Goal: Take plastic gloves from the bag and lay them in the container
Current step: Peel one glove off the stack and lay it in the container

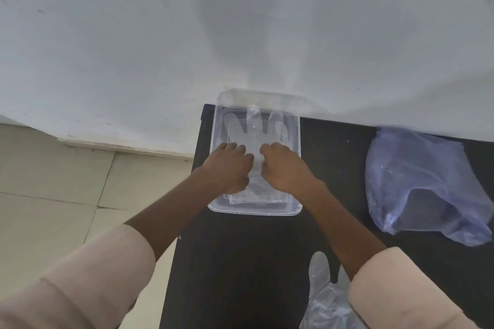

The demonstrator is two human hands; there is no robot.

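Note:
A clear plastic container [297, 168] stands at the back of the black table, against the white wall. A clear plastic glove [254, 125] lies flat inside it, fingers pointing to the wall. My left hand [230, 168] and my right hand [284, 168] rest side by side on the glove's palm and cuff, fingers curled down on the plastic; I cannot tell whether they pinch it or only press it. A bluish see-through bag [422, 184] lies crumpled to the right. More clear gloves [324, 291] lie at the table's near edge, partly under my right sleeve.
The black table [240, 262] ends just left of the container, with tiled floor [53, 195] beyond. The white wall [240, 21] rises right behind the container. The container's clear lid [267, 97] leans behind it against the wall.

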